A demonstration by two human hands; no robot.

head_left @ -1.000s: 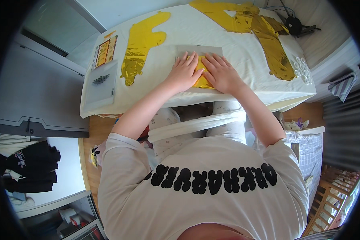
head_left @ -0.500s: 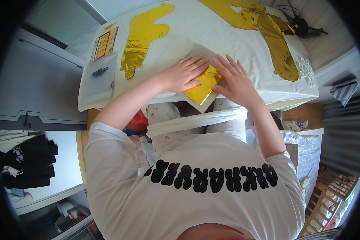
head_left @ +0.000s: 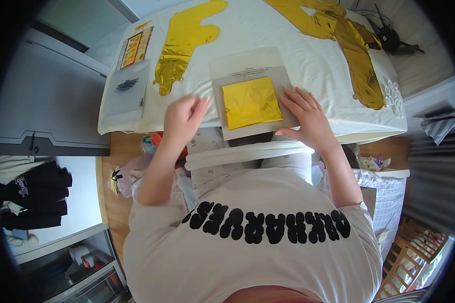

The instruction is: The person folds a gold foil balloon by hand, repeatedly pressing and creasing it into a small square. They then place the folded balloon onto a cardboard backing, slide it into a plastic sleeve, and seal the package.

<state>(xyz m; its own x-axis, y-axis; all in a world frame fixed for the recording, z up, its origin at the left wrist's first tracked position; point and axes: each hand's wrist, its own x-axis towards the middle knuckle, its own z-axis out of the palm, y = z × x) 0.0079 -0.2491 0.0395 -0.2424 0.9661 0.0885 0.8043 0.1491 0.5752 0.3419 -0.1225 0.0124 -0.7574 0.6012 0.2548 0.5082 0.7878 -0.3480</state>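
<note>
In front of me a gold foil sheet folded into a square [head_left: 253, 103] lies on a grey card [head_left: 284, 81]. A frosted clear plastic sleeve [head_left: 245, 59] extends beyond the card's far side. The card's near edge reaches past the table edge above my lap. My right hand [head_left: 306, 113] rests on the right side of the card with fingers spread, beside the foil. Off to the left of the card, my left hand [head_left: 183, 118] is raised near the table edge, its fingers curled in and nothing visible in them.
Flat gold foil balloons lie at the left [head_left: 187, 40] and right [head_left: 356, 63] of the white-covered table [head_left: 253, 28]. Another frosted sleeve [head_left: 124, 98] and a printed card [head_left: 135, 48] sit at left. White rings [head_left: 393, 98] and a black device [head_left: 389, 38] are at right.
My left hand has lifted off the foil and moved left. The card and folded foil have turned squarer to me. My right hand has slid off the foil onto the card's right side.
</note>
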